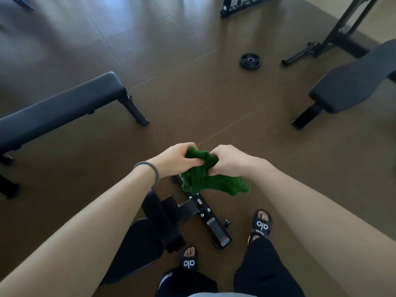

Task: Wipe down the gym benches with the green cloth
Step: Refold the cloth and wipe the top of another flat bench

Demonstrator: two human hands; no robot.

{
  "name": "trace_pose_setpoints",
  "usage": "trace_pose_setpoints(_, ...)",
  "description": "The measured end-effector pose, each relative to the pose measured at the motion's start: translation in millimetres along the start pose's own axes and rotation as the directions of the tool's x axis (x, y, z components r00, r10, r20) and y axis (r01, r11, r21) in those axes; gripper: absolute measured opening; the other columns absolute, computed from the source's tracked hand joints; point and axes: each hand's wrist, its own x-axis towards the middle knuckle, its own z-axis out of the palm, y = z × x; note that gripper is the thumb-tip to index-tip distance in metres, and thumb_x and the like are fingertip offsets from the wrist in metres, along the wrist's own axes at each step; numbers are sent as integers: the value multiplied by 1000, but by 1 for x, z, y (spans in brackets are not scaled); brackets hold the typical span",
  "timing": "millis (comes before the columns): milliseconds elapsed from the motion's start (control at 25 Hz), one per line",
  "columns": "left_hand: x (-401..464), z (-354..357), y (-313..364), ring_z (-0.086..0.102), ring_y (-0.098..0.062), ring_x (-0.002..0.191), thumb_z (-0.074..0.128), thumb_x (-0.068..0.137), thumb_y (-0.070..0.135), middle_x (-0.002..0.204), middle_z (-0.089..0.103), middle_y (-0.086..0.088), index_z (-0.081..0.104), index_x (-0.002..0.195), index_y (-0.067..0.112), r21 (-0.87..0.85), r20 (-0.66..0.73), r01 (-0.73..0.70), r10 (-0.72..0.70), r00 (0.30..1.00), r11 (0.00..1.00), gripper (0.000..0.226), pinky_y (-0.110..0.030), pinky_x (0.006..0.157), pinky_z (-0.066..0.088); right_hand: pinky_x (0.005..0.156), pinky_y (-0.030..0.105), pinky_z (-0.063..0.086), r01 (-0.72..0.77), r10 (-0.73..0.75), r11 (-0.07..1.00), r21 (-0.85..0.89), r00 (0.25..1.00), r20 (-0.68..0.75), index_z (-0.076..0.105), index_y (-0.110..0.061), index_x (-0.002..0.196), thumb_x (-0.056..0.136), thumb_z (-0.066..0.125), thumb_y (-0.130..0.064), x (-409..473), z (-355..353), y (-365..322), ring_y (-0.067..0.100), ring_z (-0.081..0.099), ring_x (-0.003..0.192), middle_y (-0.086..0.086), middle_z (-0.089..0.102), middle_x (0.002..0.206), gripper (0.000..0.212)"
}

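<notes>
Both hands gripping the green cloth (205, 176) in mid-air — left hand (175, 160) and right hand (231, 161) closed on its bunched top, loose end hanging. Flat bench (60, 112) left, second bench (351, 82) right — neither touched.

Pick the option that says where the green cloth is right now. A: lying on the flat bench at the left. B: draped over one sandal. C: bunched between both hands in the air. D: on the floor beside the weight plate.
C: the green cloth is gripped by the left hand and right hand, held above the floor, touching no bench.
</notes>
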Motion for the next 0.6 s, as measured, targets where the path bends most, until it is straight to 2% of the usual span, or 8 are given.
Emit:
trace_pose_setpoints(80, 32, -2, 11, 60, -17, 74, 64, 99, 31, 87, 68, -3, 62, 97, 18, 91, -23, -17, 19, 1000, 996, 14, -29, 67, 49, 78, 39, 61, 32, -31, 999, -37, 999, 21, 70, -25, 84, 82, 76, -20, 20, -30, 22, 21, 70, 88, 1, 73, 91, 9)
trace_pose_setpoints(200, 82, -1, 35, 61, -18, 76, 63, 100, 21, 87, 66, 1, 61, 97, 22, 171, -69, -4, 16, 997, 985, 3, -28, 68, 49, 74, 39, 59, 99, -84, 983, -155, 991, 100, 71, -19, 89, 82, 75, -18, 58, -84, 61, 23, 70, 85, 5, 72, 90, 8)
trace_pose_setpoints(280, 110, 5, 53, 61, -18, 73, 64, 99, 17, 85, 64, 2, 59, 98, 20, 212, -116, 35, -11, 993, 977, 6, -29, 65, 49, 65, 36, 55, 162, -122, 937, -310, 982, 142, 66, -23, 80, 84, 70, -16, 82, -118, 85, 25, 68, 80, 3, 69, 84, 10)
trace_pose_setpoints(360, 137, 12, 68, 64, -22, 72, 63, 99, 16, 85, 64, 0, 57, 99, 21, 236, -129, 78, -48, 991, 969, 8, -36, 68, 54, 61, 33, 49, 196, -152, 895, -401, 979, 138, 55, -28, 70, 86, 64, -12, 101, -147, 110, 27, 63, 78, 0, 63, 79, 25)
trace_pose_setpoints(480, 164, 12, 81, 65, -27, 73, 62, 99, 15, 84, 65, -2, 54, 95, 23, 179, -175, 115, -84, 981, 977, 11, -41, 69, 55, 66, 36, 54, 245, -182, 865, -437, 966, 182, 51, -29, 69, 88, 58, -8, 126, -182, 127, 26, 63, 79, -2, 61, 78, 29)
trace_pose_setpoints(600, 191, -3, 85, 60, -26, 66, 60, 100, 15, 80, 62, -2, 53, 95, 22, 177, -233, 176, -133, 963, 968, 11, -39, 63, 52, 75, 38, 54, 353, -256, 771, -531, 934, 251, 55, -24, 76, 89, 58, -14, 157, -209, 124, 27, 60, 88, -3, 60, 76, 17)
